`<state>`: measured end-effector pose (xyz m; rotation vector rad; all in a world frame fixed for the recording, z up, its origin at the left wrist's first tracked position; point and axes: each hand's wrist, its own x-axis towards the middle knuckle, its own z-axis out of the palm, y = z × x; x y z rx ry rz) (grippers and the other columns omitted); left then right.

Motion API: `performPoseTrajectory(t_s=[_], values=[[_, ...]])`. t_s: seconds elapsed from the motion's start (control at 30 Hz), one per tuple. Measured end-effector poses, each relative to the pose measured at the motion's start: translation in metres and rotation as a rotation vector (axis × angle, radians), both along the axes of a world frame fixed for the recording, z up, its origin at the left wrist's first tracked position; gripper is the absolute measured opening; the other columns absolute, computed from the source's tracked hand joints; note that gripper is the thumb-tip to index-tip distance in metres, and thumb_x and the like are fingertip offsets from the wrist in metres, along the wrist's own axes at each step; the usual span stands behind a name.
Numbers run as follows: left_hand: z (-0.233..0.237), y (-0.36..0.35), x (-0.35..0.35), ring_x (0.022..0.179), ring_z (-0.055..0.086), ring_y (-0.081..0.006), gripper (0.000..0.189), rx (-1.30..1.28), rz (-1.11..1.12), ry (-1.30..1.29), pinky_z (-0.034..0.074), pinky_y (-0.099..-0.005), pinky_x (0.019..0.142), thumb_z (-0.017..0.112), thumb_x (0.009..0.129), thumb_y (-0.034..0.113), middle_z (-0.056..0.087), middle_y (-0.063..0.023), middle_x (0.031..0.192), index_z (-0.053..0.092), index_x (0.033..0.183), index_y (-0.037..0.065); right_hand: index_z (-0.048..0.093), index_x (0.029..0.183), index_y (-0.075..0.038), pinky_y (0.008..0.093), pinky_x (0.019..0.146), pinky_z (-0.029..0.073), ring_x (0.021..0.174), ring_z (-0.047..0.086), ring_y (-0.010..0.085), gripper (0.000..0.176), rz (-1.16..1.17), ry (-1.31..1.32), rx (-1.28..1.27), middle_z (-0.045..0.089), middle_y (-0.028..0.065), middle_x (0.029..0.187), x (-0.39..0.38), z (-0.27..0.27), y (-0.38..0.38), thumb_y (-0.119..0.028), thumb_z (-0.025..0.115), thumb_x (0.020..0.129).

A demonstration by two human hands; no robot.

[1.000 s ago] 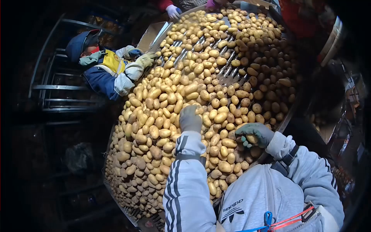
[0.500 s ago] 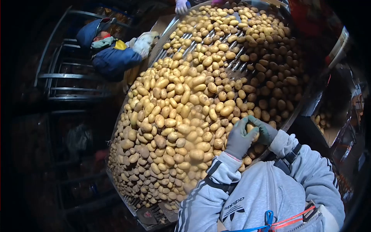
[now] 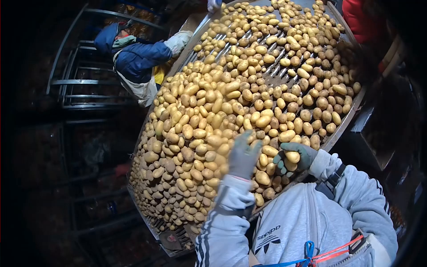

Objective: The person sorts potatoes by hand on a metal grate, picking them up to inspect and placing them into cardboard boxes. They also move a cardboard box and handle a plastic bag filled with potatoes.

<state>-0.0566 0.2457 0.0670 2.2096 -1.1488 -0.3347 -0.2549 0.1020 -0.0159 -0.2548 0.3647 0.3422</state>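
Potatoes (image 3: 195, 120) lie heaped over a long table with metal bars. My left hand (image 3: 243, 156), in a grey glove, is over the heap with its fingers apart and nothing visible in it. To its right, near the table's edge, my right hand (image 3: 299, 158) in a grey-green glove is closed around a potato (image 3: 292, 157). More potatoes lie just below and beside both hands.
A person in blue (image 3: 140, 60) is at the table's far left side, a white glove at the rim. Another person's glove (image 3: 214, 5) shows at the top, and red clothing (image 3: 362, 20) at top right. Metal rails (image 3: 80, 82) stand at left.
My left hand has moved left, away from my right hand, and its fingers have spread. My right hand still holds a potato, slightly lower. The person in blue has straightened and lowered an arm's bundle.
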Motion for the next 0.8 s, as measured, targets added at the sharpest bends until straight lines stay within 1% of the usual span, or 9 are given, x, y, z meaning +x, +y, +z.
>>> performPoseTrajectory(t_s=[0.17,0.23,0.33,0.43,0.53,0.57,0.63,0.7,0.8], values=[[0.000,0.035,0.098,0.120,0.066,-0.0347,0.062,0.400,0.135,-0.427,0.055,-0.0454,0.100,0.080,0.086,0.030,0.060,-0.0178,0.138,0.061,0.142,0.011,0.071,0.116,0.003,0.0354,0.068,0.064,0.079,0.075,0.0224,0.054,-0.046,0.004,-0.083,0.076,0.0115,0.095,-0.014,0.006,-0.011,-0.048,0.056,0.106],[-0.004,0.034,0.106,0.121,0.065,-0.0359,0.059,0.602,0.154,-0.374,0.054,-0.0463,0.102,0.080,0.084,0.030,0.059,-0.0178,0.142,0.064,0.138,0.011,0.070,0.118,0.002,0.0350,0.069,0.064,0.080,0.075,0.0218,0.053,-0.083,0.008,-0.103,0.076,0.0109,0.095,-0.017,0.008,-0.011,-0.047,0.055,0.106],[-0.005,0.025,0.107,0.107,0.071,-0.0304,0.053,0.487,0.142,-0.380,0.058,-0.0419,0.093,0.082,0.085,0.024,0.068,-0.0147,0.127,0.067,0.133,0.007,0.066,0.131,0.003,0.0328,0.068,0.061,0.077,0.072,0.0206,0.056,-0.127,0.012,-0.180,0.075,0.0102,0.100,-0.020,0.013,-0.012,-0.045,0.052,0.108],[0.002,0.003,0.064,0.104,0.068,-0.0250,0.049,0.151,0.398,0.576,0.057,-0.0360,0.089,0.080,0.084,0.022,0.068,-0.0141,0.123,0.068,0.125,-0.002,0.060,0.143,0.003,0.0318,0.079,0.061,0.092,0.073,0.0193,0.053,-0.165,-0.099,-0.245,0.075,0.0106,0.112,-0.028,0.024,-0.020,-0.037,0.053,0.109],[-0.013,-0.010,-0.002,0.080,0.064,-0.0100,0.046,-0.051,0.139,0.761,0.053,-0.0254,0.069,0.081,0.089,0.011,0.073,-0.0076,0.105,0.066,0.131,0.001,0.055,0.149,0.000,0.0325,0.102,0.056,0.123,0.066,0.0176,0.049,-0.309,-0.382,-0.870,0.066,0.0119,0.138,-0.032,0.011,-0.020,-0.018,0.059,0.103],[-0.012,-0.019,-0.023,0.084,0.066,-0.0118,0.049,-0.013,0.015,0.635,0.056,-0.0267,0.073,0.080,0.089,0.013,0.072,-0.0093,0.108,0.064,0.134,0.002,0.055,0.148,0.001,0.0332,0.104,0.056,0.123,0.066,0.0185,0.049,-0.329,-0.369,-0.815,0.066,0.0123,0.138,-0.033,0.016,-0.022,-0.016,0.060,0.102],[0.019,-0.040,-0.061,0.106,0.067,-0.0153,0.052,0.104,-0.097,0.885,0.056,-0.0280,0.090,0.080,0.090,0.012,0.068,-0.0118,0.124,0.063,0.138,0.001,0.056,0.146,0.002,0.0347,0.105,0.056,0.121,0.068,0.0204,0.048,-0.358,-0.283,-0.527,0.067,0.0136,0.136,-0.035,0.035,-0.025,-0.016,0.061,0.102],[-0.010,-0.047,-0.079,0.115,0.063,-0.0136,0.052,0.004,-0.318,0.665,0.054,-0.0274,0.092,0.079,0.091,0.010,0.064,-0.0099,0.132,0.063,0.140,0.001,0.058,0.142,0.003,0.0365,0.103,0.058,0.117,0.071,0.0228,0.046,-0.396,-0.155,-0.174,0.069,0.0154,0.132,-0.042,0.031,-0.028,-0.021,0.061,0.103],[0.004,-0.066,-0.107,0.119,0.061,-0.0143,0.053,-0.016,-0.213,1.002,0.053,-0.0284,0.096,0.079,0.091,0.009,0.062,-0.0093,0.137,0.062,0.141,0.002,0.062,0.133,0.003,0.0412,0.096,0.063,0.104,0.075,0.0283,0.048,-0.532,0.035,0.105,0.073,0.0180,0.122,-0.064,0.005,-0.034,-0.035,0.059,0.105]])
